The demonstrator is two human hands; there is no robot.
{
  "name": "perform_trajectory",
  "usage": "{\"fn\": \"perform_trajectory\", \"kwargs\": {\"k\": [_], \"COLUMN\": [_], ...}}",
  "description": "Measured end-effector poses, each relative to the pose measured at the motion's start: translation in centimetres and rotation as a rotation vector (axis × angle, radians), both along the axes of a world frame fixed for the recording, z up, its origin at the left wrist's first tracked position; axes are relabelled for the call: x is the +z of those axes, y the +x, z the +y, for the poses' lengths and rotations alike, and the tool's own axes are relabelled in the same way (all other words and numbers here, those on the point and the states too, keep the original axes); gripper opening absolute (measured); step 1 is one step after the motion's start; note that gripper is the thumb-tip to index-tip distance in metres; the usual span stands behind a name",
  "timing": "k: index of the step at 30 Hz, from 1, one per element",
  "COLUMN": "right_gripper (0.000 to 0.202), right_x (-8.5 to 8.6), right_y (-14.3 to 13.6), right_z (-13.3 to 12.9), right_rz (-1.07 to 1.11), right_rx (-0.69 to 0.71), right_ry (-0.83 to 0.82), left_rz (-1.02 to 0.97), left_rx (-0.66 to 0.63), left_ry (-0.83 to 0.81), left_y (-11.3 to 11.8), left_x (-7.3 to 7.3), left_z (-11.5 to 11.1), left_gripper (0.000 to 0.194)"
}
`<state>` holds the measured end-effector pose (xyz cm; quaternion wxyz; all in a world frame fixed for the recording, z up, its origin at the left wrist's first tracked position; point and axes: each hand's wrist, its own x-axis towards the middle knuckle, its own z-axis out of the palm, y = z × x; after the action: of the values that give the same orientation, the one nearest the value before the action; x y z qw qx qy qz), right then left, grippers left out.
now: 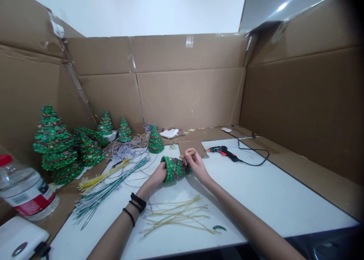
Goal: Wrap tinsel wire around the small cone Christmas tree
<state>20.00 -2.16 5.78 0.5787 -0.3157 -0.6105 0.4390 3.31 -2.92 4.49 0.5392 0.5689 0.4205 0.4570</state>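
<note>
A small green Christmas tree (174, 169) with a red garland is held tipped on its side above the white tabletop. My left hand (159, 173) grips it at the wide base, with the fingers partly hidden in the hollow end. By the narrow end, my right hand (197, 166) pinches a short tan stick (187, 154), probably wooden. Its lower fingers are close to the tree's tip, and I cannot tell whether they touch it. Yellow wire stems (179, 216) lie loose on the table in front of my hands, with a small dark green curved piece (219, 227) beside them.
A glue gun (223, 151) with a black cord lies right of a cardboard piece (200, 148). Finished-looking trees (54, 138) stand left, another tree (155, 140) behind my hands. Green wire stems (113, 190), yellow stems (104, 176), a bottle (27, 188) and cardboard walls (190, 97) surround the workspace.
</note>
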Motion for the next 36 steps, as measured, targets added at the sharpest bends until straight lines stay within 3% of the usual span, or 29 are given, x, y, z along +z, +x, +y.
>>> {"fn": "perform_trajectory", "kwargs": {"k": [5,16,36], "right_gripper": [0.032,0.032,0.03], "right_x": [-0.9,0.0,0.1], "right_y": [-0.7,-0.7,-1.1], "right_z": [-0.3,-0.1,0.1], "right_rz": [-0.086,-0.256,-0.307], "right_rx": [-0.021,-0.018,-0.081], "right_ry": [0.042,0.067,0.08], "left_rz": [-0.004,-0.015,-0.036], "left_rx": [-0.009,-0.012,-0.025], "left_ry": [0.008,0.012,0.014], "left_y": [0.0,0.0,0.1], "left_x": [0.2,-0.1,-0.5], "left_z": [-0.1,-0.2,0.3], "left_gripper": [0.021,0.026,0.032]}}
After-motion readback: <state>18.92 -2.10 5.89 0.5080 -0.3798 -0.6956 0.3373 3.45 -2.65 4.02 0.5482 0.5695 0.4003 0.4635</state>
